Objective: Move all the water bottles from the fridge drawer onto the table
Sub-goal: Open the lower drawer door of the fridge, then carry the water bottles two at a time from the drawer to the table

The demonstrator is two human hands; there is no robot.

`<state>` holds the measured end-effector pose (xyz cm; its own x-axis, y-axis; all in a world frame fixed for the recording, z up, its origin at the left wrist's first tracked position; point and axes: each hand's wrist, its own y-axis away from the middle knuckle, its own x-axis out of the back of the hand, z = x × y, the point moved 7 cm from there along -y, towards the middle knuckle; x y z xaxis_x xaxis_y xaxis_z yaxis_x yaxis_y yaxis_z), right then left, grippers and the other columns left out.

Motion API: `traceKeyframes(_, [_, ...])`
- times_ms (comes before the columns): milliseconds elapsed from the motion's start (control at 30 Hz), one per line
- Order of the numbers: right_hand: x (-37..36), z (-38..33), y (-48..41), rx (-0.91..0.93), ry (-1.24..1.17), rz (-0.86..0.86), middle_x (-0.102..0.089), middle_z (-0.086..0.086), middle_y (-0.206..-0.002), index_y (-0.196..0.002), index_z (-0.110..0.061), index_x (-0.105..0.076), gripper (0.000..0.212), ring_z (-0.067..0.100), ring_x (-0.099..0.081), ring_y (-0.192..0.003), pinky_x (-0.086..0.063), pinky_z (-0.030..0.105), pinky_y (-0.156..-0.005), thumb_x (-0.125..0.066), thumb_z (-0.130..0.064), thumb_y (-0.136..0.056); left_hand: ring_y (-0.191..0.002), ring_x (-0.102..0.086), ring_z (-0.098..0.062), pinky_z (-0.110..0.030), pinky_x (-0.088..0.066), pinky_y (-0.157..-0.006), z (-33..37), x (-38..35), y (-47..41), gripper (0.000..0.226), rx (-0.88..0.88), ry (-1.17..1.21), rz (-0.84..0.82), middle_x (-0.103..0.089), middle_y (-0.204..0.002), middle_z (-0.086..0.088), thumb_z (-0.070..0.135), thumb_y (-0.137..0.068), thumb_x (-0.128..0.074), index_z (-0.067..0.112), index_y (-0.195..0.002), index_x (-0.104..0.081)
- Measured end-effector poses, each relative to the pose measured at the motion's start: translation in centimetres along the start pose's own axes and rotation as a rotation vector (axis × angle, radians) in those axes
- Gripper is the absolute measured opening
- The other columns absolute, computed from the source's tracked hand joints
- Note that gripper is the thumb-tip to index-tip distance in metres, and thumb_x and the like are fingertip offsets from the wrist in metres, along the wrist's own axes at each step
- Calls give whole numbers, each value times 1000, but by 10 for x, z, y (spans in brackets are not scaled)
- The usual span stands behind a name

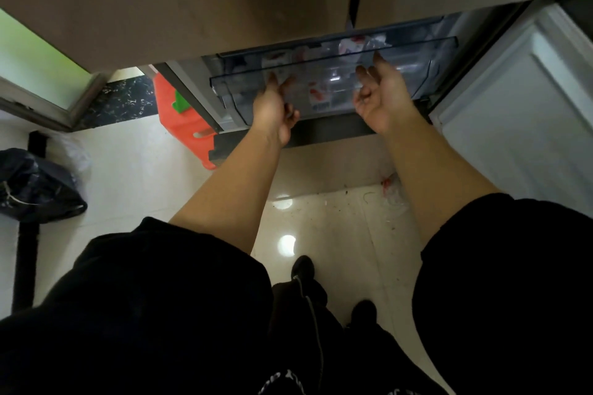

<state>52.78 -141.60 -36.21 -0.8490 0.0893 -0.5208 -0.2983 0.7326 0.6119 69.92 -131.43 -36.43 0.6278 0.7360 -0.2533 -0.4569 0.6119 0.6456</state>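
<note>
The clear plastic fridge drawer (426,74) stands pulled out under the closed brown fridge doors. Through its front wall I see several water bottles (348,46) with red and white labels lying inside, blurred by the plastic. My left hand (276,106) rests against the left part of the drawer front, thumb and forefinger pointing up and the other fingers curled, with no bottle in it. Held palm up at the right part of the front, my right hand (380,94) has its fingers apart and is empty.
The open white lower fridge door (519,125) stands to the right. An orange plastic stool (183,119) sits left of the fridge, and a dark rubbish bag (35,186) lies on the glossy tiled floor at far left. My feet are below the drawer.
</note>
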Motion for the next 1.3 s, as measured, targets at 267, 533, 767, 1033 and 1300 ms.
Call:
traceKeyframes(267, [46, 17, 42, -30, 298, 48, -67, -6, -117, -112, -25, -62, 34, 3, -41, -58, -40, 18, -57, -64, -52, -91, -46, -30, -6, -22, -34, -48, -43, 15, 49, 33, -53, 1, 132, -74, -101, 10, 46, -104, -39, 22, -115, -59])
traceKeyframes(533, [95, 41, 81, -54, 378, 51, -66, -9, -101, -109, -20, -61, 27, 4, -40, -60, -37, 21, -55, -66, -42, -93, -50, -25, -8, -23, -29, -52, -88, 35, 98, 33, -44, 1, 222, -71, -103, 6, 43, -104, -41, 22, -122, -60])
traceKeyframes(767, [105, 41, 99, -55, 423, 10, -68, -13, -94, -112, -19, -63, 30, 3, -42, -55, -39, 21, -55, -67, -42, -92, -52, -26, -9, -24, -29, -53, -96, 36, 118, 30, -76, -10, 259, -68, -110, 0, 43, -104, -43, 20, -111, -61])
traceKeyframes(1033, [97, 0, 111, 99, 909, -85, -73, -3, -85, -92, -16, -70, 32, 9, -59, -68, -47, 26, -67, -58, -45, -97, -60, -36, -14, -28, -35, -56, -66, 51, 135, 17, -46, -192, 417, -47, -76, -3, 34, -99, -54, 16, -97, -55])
traceKeyframes(1300, [36, -50, 96, 515, 1295, -52, -68, -9, -89, -90, -29, -63, 17, 13, -65, -89, -51, 31, -77, -59, -46, -94, -87, -61, -25, -42, -54, -83, 15, 22, 93, 30, -484, -1015, 257, -62, -93, -6, 38, -95, -59, 11, -109, -55])
